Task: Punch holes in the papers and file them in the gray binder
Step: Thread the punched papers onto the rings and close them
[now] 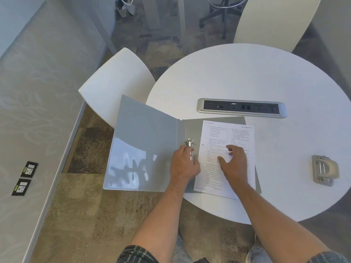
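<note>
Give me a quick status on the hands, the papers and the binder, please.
Left hand on the ring mechanism, grip unclear. Right hand open, flat on papers. Gray binder open, papers not yet on rings. Hole punch sits clear, to the right.

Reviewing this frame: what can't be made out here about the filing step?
Head view only:
- Ring mechanism: lower part is hidden under the left hand, so open or closed is unclear.
- Papers: print is too small and blurred to read; one punched hole shows, any lower one is covered by the hands.
- Right hand rests on the papers; page count cannot be told.
- Hole punch: blurred, details unclear.
</note>
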`<state>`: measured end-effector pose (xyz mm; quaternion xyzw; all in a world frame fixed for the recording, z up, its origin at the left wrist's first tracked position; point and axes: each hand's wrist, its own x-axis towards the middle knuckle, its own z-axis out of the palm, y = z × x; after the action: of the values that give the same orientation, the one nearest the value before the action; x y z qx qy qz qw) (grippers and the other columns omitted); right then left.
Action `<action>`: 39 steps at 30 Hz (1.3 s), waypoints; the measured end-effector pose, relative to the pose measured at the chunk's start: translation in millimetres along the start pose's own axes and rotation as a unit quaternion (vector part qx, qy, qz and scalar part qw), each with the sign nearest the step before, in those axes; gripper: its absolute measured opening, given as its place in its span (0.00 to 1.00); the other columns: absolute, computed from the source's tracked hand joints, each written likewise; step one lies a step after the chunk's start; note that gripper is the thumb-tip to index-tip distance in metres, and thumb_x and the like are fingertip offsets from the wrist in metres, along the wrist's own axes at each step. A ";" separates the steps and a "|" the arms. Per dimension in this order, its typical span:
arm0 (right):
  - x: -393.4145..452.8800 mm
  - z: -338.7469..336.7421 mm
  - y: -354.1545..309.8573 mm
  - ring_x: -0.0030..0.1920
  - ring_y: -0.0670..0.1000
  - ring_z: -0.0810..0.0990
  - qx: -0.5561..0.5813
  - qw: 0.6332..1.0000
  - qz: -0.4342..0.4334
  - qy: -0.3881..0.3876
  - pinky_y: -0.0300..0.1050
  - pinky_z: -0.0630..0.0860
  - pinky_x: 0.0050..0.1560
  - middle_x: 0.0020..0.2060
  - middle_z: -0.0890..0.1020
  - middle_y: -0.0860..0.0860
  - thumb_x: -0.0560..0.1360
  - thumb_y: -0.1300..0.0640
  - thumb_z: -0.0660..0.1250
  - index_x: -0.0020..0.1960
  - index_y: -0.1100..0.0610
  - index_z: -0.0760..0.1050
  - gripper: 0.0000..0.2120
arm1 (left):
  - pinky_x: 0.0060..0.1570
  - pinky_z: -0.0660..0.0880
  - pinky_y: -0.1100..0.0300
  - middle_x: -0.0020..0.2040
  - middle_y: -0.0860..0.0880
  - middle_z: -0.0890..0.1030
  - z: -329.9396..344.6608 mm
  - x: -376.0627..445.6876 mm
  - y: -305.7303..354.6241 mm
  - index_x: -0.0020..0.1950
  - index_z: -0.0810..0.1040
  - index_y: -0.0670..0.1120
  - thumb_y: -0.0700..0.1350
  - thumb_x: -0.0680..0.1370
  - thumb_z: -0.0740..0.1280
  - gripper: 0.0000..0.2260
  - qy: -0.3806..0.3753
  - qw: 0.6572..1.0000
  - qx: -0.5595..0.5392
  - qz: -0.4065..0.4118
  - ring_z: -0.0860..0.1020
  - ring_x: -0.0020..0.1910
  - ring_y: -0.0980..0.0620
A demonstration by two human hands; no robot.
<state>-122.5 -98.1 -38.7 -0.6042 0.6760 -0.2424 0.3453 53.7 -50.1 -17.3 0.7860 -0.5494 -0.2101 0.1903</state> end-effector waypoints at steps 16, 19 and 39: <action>-2.2 -36.2 12.3 0.69 0.57 0.71 -0.181 0.982 0.052 -0.031 0.53 0.72 0.66 0.72 0.70 0.52 0.72 0.42 0.77 0.73 0.55 0.66 0.37 | 0.61 0.66 0.51 0.57 0.47 0.81 25.1 35.6 64.2 0.57 0.78 0.46 0.53 0.72 0.74 0.18 -0.074 0.972 0.126 -0.186 0.74 0.62 0.42; -1.5 -35.1 14.2 0.70 0.57 0.70 -0.181 0.982 0.049 -0.033 0.54 0.71 0.68 0.73 0.70 0.53 0.73 0.42 0.76 0.74 0.56 0.66 0.37 | 0.60 0.67 0.52 0.58 0.46 0.80 23.7 40.3 67.0 0.56 0.79 0.46 0.54 0.70 0.77 0.20 -0.088 0.965 0.101 -0.223 0.74 0.61 0.42; 1.2 -32.0 12.8 0.70 0.56 0.72 -0.025 0.998 0.050 0.041 0.58 0.68 0.73 0.71 0.73 0.50 0.75 0.35 0.71 0.73 0.51 0.66 0.35 | 0.46 0.80 0.57 0.48 0.51 0.86 8.0 43.5 35.9 0.48 0.84 0.49 0.45 0.77 0.71 0.02 -0.052 0.901 -0.341 -0.263 0.84 0.48 0.49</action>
<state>-155.2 -100.2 -27.9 -0.5674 0.7250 -0.2319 0.3141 34.6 -103.3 -10.3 0.7769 -0.2263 -0.4674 0.3559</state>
